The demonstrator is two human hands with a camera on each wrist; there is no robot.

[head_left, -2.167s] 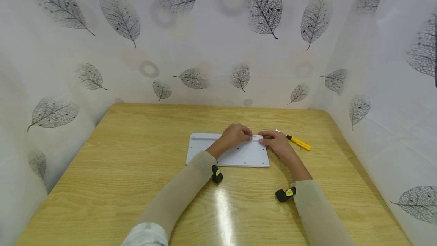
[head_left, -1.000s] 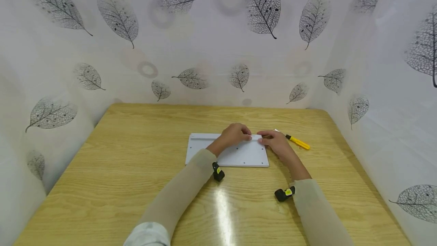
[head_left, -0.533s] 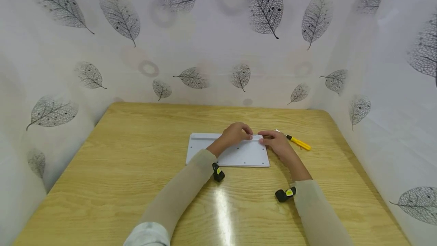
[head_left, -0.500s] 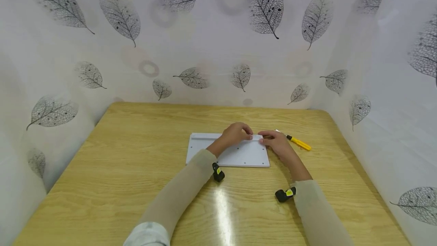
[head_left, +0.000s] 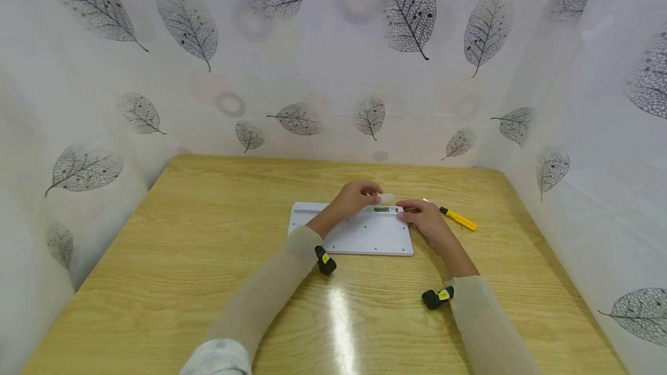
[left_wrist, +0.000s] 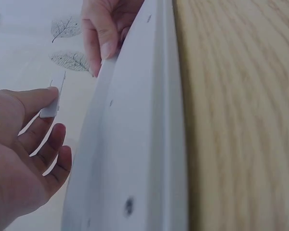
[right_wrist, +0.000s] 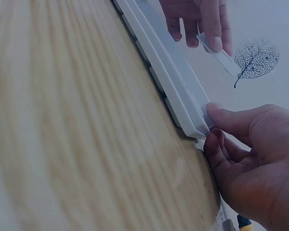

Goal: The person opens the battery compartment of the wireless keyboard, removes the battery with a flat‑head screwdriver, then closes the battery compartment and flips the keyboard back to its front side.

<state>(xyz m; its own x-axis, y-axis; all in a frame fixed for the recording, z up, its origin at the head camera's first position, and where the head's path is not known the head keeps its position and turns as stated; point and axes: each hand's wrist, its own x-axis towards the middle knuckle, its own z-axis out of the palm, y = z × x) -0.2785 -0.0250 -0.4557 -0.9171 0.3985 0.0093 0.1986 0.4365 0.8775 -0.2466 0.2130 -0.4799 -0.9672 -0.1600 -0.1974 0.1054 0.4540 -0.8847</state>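
Observation:
A white keyboard [head_left: 354, 240] lies upside down on the table, its key edges showing underneath in the right wrist view. Between thumb and fingers, my left hand [head_left: 353, 199] pinches a small white battery cover [head_left: 386, 197], held up off the keyboard's far edge. The same battery cover [left_wrist: 54, 100] appears whole in the left wrist view. Near the far right corner, the uncovered battery compartment [head_left: 382, 210] shows something green inside. My right hand [head_left: 427, 220] grips that corner, thumb on top and curled fingers at the end and underside.
A yellow-handled tool [head_left: 460, 220] with a black collar and metal tip lies just beyond my right hand. The wood-grain table [head_left: 156, 271] meets leaf-patterned cloth [head_left: 312, 74] at the back and sides. Each wrist wears a small black camera [head_left: 326, 261].
The battery cover has come off the keyboard and risen in my left hand, which moved up and slightly back. The compartment is now exposed. My right hand stays at the corner.

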